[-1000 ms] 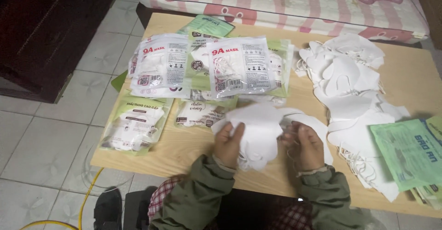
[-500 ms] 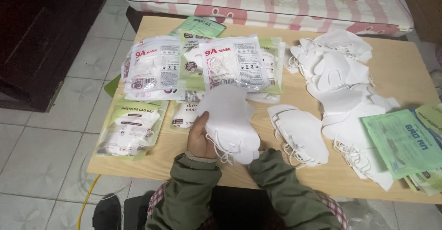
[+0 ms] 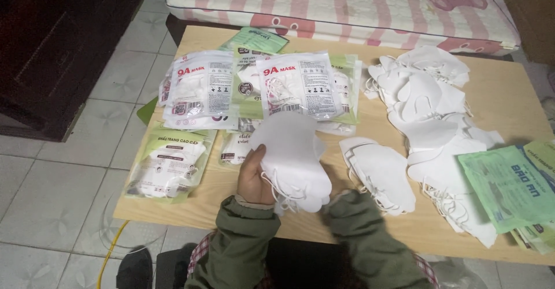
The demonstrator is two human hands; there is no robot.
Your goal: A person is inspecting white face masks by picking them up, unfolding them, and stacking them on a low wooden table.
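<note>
Your left hand (image 3: 252,179) gripped a mask stack (image 3: 292,159) (white, above the table (image 3: 214,193)); right hand hidden behind it, grip untellable.

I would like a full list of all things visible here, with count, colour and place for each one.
held masks: small stack, exact count unclear, white, raised over the table's near edge
loose masks: small pile, white, on the table right of the held stack
mask heap: many, white, right half of the table
sealed mask packs: several, clear and white with green backing, left half of the table
green packets: a few, green, right edge of the table
table: one, light wood
mattress: one, pink and white, beyond the table
yellow cable: one, on the tiled floor
left hand: grips the held masks
right hand: hidden behind the masks; only the green sleeve shows
</note>
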